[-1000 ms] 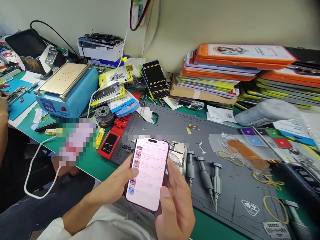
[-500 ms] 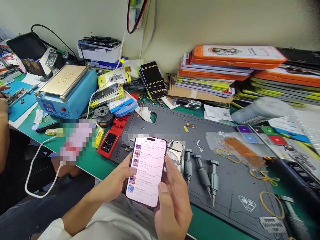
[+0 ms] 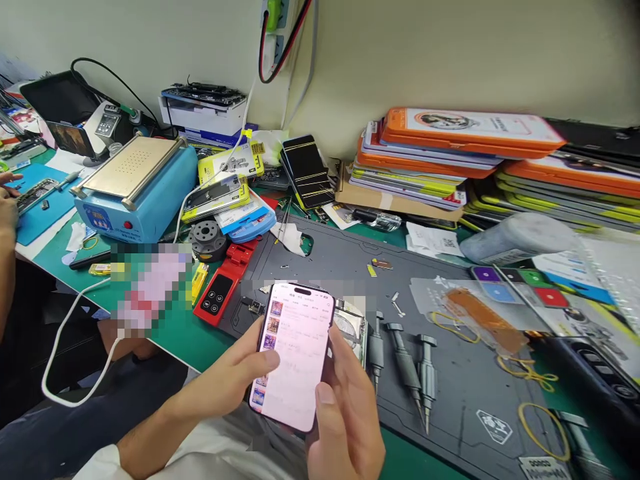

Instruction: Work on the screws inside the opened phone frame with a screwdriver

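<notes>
A smartphone (image 3: 295,373) with a lit white list on its screen is held upright between my two hands, over my lap at the mat's front edge. My left hand (image 3: 240,370) grips its left side, the thumb lying over the screen. Around the right edge and back of the phone curls my right hand (image 3: 345,420), its thumb along the side. Just behind the phone lies an opened device (image 3: 355,320), partly hidden. Several grey screwdrivers (image 3: 404,367) rest on the dark work mat (image 3: 345,247) right of my hands.
A blue heating machine (image 3: 145,193) stands at the left, near another person's hand (image 3: 7,200). A red device (image 3: 217,290) and a charging phone, blurred out (image 3: 150,287), lie nearer. Orange cases (image 3: 465,133) are stacked at the back right. A bottle (image 3: 515,240) lies there too.
My left thumb has moved further in over the screen, and the list shows different entries. The view has tilted up slightly. Both hands keep their hold on the smartphone.
</notes>
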Demonstrator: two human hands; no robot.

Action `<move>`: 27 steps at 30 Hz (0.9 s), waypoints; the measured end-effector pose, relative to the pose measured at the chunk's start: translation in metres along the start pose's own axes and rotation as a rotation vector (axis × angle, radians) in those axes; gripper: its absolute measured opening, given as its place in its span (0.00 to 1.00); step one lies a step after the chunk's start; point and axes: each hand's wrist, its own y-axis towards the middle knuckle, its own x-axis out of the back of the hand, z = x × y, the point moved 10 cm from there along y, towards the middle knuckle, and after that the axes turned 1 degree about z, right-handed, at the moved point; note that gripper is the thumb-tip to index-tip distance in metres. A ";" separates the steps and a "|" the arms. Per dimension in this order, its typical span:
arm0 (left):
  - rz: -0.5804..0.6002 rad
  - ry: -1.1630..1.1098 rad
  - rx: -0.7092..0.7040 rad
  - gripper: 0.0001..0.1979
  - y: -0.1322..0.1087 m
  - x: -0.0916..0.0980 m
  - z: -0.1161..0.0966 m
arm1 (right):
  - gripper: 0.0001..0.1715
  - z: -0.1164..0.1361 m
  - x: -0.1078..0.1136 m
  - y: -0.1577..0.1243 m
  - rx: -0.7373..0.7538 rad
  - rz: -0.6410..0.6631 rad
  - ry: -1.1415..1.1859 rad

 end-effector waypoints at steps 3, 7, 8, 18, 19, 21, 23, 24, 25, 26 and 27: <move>0.011 -0.045 0.006 0.36 0.001 0.001 0.002 | 0.25 -0.004 0.000 -0.003 -0.087 -0.029 0.006; -0.015 -0.020 -0.006 0.32 -0.001 0.006 0.003 | 0.24 0.004 -0.005 -0.005 -0.126 -0.041 0.019; -0.028 -0.012 -0.002 0.31 -0.001 0.007 0.004 | 0.24 0.006 -0.007 -0.004 -0.122 -0.038 0.028; -0.009 -0.046 -0.008 0.33 0.000 0.000 0.000 | 0.26 0.003 -0.006 -0.007 -0.190 -0.066 0.040; -0.011 -0.025 -0.009 0.33 -0.001 0.000 0.000 | 0.26 0.002 -0.005 -0.007 -0.189 -0.068 0.049; -0.004 0.025 -0.003 0.37 -0.002 -0.001 0.000 | 0.25 0.003 -0.006 -0.007 -0.165 -0.047 0.047; -0.003 0.042 0.012 0.42 -0.002 -0.001 0.002 | 0.24 0.004 -0.008 -0.006 -0.140 -0.015 0.032; -0.010 0.036 0.017 0.42 -0.002 0.000 0.003 | 0.23 0.004 -0.008 -0.005 -0.131 -0.006 0.032; -0.020 0.023 0.019 0.40 -0.002 0.001 0.003 | 0.23 0.004 -0.008 -0.004 -0.125 -0.003 0.041; -0.030 0.007 0.017 0.38 -0.001 0.002 0.003 | 0.23 0.004 -0.008 -0.004 -0.121 -0.004 0.053; -0.034 -0.009 0.014 0.37 0.000 0.003 0.004 | 0.23 0.003 -0.008 -0.004 -0.120 -0.007 0.061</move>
